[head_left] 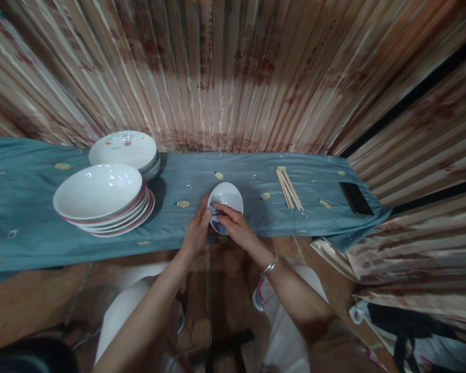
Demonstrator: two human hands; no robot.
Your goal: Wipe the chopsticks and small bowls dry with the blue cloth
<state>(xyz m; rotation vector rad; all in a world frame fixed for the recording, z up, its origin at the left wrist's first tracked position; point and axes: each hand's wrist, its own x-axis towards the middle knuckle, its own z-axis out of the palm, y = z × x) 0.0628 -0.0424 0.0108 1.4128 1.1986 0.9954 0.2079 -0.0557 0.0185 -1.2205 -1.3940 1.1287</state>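
A small white bowl [227,192] is at the front edge of the cloth-covered table, tilted so that its inside faces me. My left hand [197,228] grips its left rim, thumb on top and fingers around the outer side. My right hand [235,221] reaches over the near right rim, with its fingers bent together inside the bowl. A dark bluish patch shows under those fingertips; whether it is a cloth or a shadow I cannot make out. A bracelet [271,264] circles my right wrist.
On the left stand a stack of large white bowls [101,191] with red rims and, behind it, a stack of flowered plates [122,147]. Chopsticks [288,189] and a black phone [356,198] lie to the right on the blue-green tablecloth [186,228]. Pleated curtains [225,77] hang behind.
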